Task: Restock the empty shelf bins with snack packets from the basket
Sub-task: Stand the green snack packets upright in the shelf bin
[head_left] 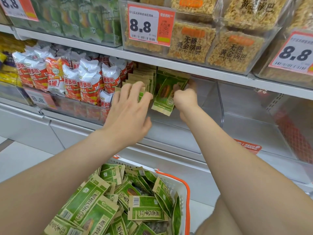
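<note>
A white basket with an orange rim sits low in front of me, piled with several green-and-tan snack packets. In the clear shelf bin a row of the same packets stands upright on its left side. My left hand is spread, fingers straight, touching the front of that row. My right hand grips a bundle of green packets and holds it inside the bin, just right of the row. The right part of this bin shows no packets.
Red-and-white snack bags fill the bin to the left. Further right is another clear bin with nothing visible in it. The shelf above holds boxes of golden rice crackers and 8.8 price tags.
</note>
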